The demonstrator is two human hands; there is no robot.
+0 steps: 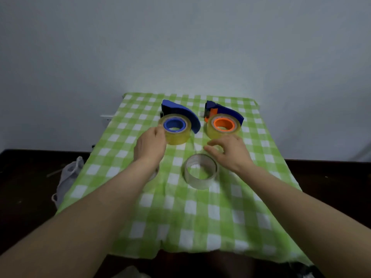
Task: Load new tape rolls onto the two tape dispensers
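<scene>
Two blue tape dispensers lie at the back of the green checked cloth. The left dispenser (pixel 181 112) has a blue hub and carries a yellowish tape roll (pixel 177 135). The right dispenser (pixel 226 112) has an orange hub and carries another yellowish roll (pixel 212 130). My left hand (pixel 149 146) touches the left side of the left roll with its fingertips. My right hand (pixel 228 151) hovers with fingers apart just in front of the right roll. A thin, nearly bare clear roll (pixel 200 171) stands between my wrists. Another ring peeks out beneath my left wrist, mostly hidden.
The green and white checked cloth (pixel 190 217) covers a small table against a pale wall. A white plastic bag (pixel 68 177) lies on the dark floor to the left. A white wall outlet (pixel 106 116) is at the back left.
</scene>
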